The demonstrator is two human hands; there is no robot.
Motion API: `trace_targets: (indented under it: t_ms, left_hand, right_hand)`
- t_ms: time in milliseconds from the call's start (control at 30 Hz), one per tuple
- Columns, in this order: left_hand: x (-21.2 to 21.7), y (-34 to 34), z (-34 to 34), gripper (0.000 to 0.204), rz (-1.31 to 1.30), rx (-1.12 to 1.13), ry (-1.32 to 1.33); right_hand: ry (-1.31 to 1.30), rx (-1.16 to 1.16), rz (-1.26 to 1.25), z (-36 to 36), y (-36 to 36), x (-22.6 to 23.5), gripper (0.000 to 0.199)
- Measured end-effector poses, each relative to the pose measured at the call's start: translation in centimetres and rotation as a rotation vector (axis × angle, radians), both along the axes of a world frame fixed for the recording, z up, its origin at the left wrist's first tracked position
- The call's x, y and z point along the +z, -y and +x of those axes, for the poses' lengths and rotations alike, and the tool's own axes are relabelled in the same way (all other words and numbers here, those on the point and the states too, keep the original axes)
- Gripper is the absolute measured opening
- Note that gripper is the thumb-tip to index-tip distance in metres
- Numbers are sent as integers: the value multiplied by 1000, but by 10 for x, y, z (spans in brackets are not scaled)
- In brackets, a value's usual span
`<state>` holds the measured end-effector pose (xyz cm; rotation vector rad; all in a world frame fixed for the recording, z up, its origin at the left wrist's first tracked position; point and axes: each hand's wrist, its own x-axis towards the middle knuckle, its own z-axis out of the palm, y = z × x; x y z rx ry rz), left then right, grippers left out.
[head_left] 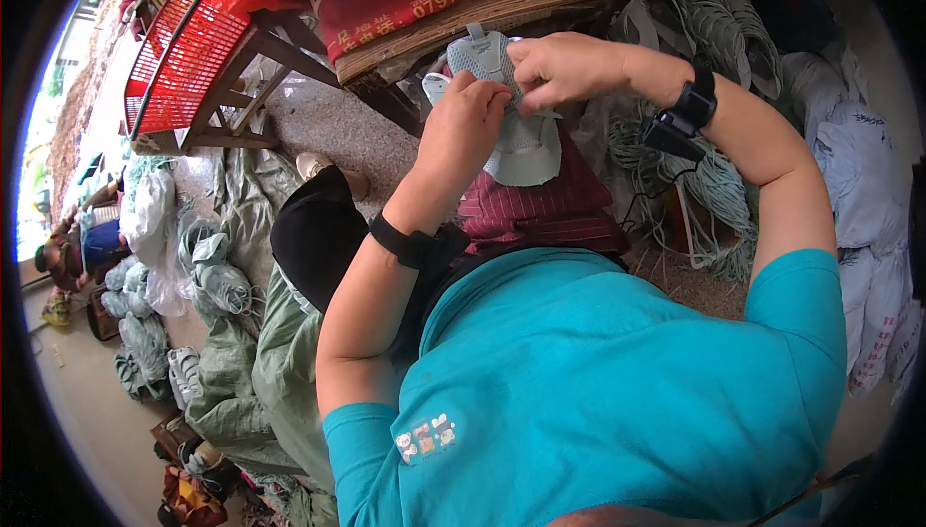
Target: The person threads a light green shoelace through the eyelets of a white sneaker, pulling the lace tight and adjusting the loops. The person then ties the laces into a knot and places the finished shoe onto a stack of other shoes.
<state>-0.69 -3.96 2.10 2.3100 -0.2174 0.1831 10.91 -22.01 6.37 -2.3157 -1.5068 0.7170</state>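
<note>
A pale blue-grey shoe upper (pixel 526 159) with a mesh front and a pull tab lies over my lap, against the edge of the wooden table. My left hand (pixel 467 120) is closed at its left side, fingers pinched together over the middle opening. My right hand (pixel 559 72) is closed in a pinch at the upper's right side, close to the left fingertips. What sits between the right fingers is too small to make out. Dark bands with small devices are strapped on both wrists. A maroon striped cloth (pixel 540 209) lies under the upper.
The wooden table (pixel 482 21) bears a red printed cloth (pixel 424 1). A red plastic basket (pixel 178 59) stands on a wooden stool at left. Bundles of pale green cords (pixel 719 218) hang at right beside white sacks (pixel 858 180). Green sacks (pixel 231 382) lie at left.
</note>
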Motion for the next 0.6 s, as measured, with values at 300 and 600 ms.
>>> trace_targets:
  t_ms: [300, 600]
  left_hand:
    - [-5, 3, 4, 19, 127, 30, 6]
    - [-13, 4, -6, 21, -190, 60, 258]
  right_hand:
    - [-70, -241, -53, 0, -11, -25, 24]
    - [-521, -889, 361, -14, -24, -40, 18]
